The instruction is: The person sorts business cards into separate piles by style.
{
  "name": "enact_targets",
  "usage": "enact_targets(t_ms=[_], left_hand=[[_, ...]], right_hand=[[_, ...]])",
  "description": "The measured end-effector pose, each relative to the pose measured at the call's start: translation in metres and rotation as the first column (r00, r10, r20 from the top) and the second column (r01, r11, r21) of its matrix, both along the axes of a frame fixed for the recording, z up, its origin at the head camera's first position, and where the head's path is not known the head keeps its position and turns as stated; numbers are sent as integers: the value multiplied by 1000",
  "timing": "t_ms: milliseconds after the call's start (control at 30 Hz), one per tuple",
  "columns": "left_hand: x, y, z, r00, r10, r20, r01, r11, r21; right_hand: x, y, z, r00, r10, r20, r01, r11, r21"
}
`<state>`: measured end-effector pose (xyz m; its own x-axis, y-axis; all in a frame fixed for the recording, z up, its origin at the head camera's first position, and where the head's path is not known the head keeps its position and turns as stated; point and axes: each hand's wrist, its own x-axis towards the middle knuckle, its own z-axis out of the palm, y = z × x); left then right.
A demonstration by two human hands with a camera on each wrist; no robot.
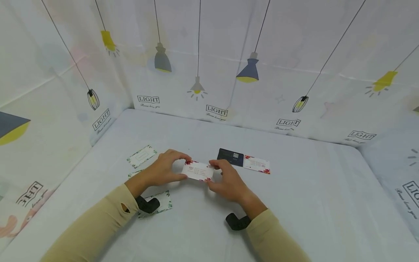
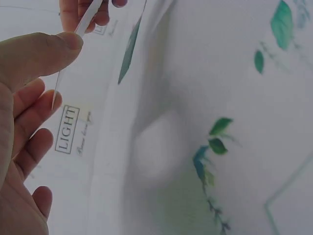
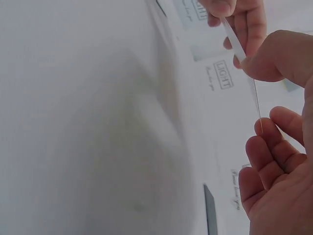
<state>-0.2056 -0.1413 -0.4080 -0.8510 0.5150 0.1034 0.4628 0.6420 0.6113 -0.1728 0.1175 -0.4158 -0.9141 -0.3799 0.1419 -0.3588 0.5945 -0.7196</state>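
A white business card [image 1: 198, 171] with red floral corners is held up between both hands, just over the table. My left hand [image 1: 162, 170] pinches its left edge between thumb and fingers. At the opposite edge, the right hand [image 1: 228, 182] pinches it the same way. Both wrist views show this card [image 2: 88, 17] nearly edge-on, the thumb on one side and fingertips on the other. Beyond the right hand lie a dark card [image 1: 229, 157] with a printed code and another red-floral card [image 1: 257, 164], side by side.
Green-leaf cards lie on the left: one at the back [image 1: 142, 155], one mostly hidden by the left wrist [image 1: 132, 174], and one nearer the front [image 1: 165, 202], partly under the left forearm. Behind the white table [image 1: 311, 196] hangs a lamp-print curtain [image 1: 281, 72].
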Motion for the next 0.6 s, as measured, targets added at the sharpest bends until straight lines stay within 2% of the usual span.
enact_targets(t_ms=[267,400,600], left_hand=[[-9,25,10,1000,-19,4,19,999,27],[-15,41,10,999,-42,-2,42,999,23],[-21,69,7,995,-98,-11,97,995,-11]], right_hand=[[3,29,11,998,-26,-58,26,1000,-3],[3,45,13,996,-40,-84,42,999,13],[5,70,11,995,-79,-60,83,994,68]])
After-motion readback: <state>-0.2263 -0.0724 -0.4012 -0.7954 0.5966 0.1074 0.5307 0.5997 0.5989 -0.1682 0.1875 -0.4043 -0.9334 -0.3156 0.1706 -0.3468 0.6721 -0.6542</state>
